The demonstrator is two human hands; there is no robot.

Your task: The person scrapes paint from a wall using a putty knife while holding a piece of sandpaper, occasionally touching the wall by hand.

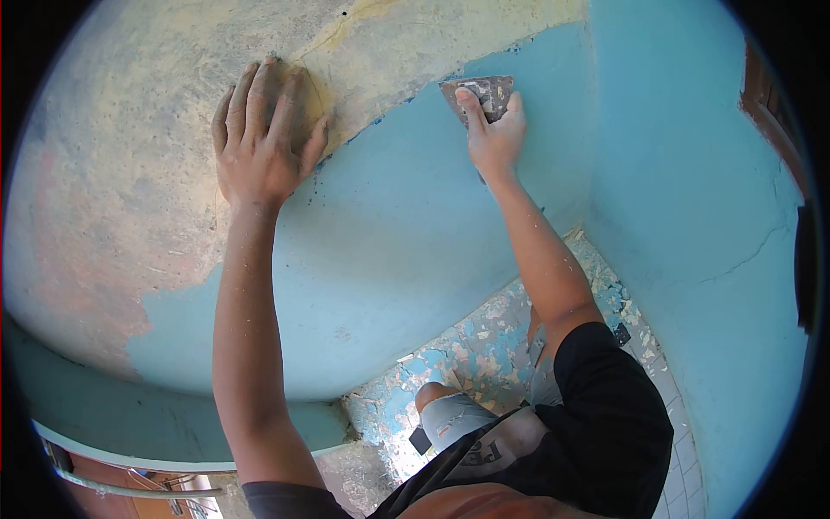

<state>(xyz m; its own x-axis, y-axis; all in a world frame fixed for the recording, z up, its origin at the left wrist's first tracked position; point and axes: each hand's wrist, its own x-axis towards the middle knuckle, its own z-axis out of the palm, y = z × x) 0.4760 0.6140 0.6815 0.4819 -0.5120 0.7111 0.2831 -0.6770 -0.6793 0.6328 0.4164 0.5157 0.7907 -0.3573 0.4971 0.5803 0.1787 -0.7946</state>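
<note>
My left hand (259, 143) lies flat with fingers spread on the bare, yellowish-grey plaster (130, 173) of the wall, close to the ragged paint edge. Wrapped round a scraper (491, 93), my right hand (496, 143) holds its wide, paint-spotted blade against the wall just below that edge. Blue paint (380, 233) covers the wall below and right of the bare area. Most of the scraper's handle is hidden in my palm.
Paint flakes (471, 350) litter the tiled floor below. To the right stands another blue wall (700, 173) with a crack and a brown frame (769, 112). A blue ledge (164, 415) and a pipe (130, 491) are at the lower left.
</note>
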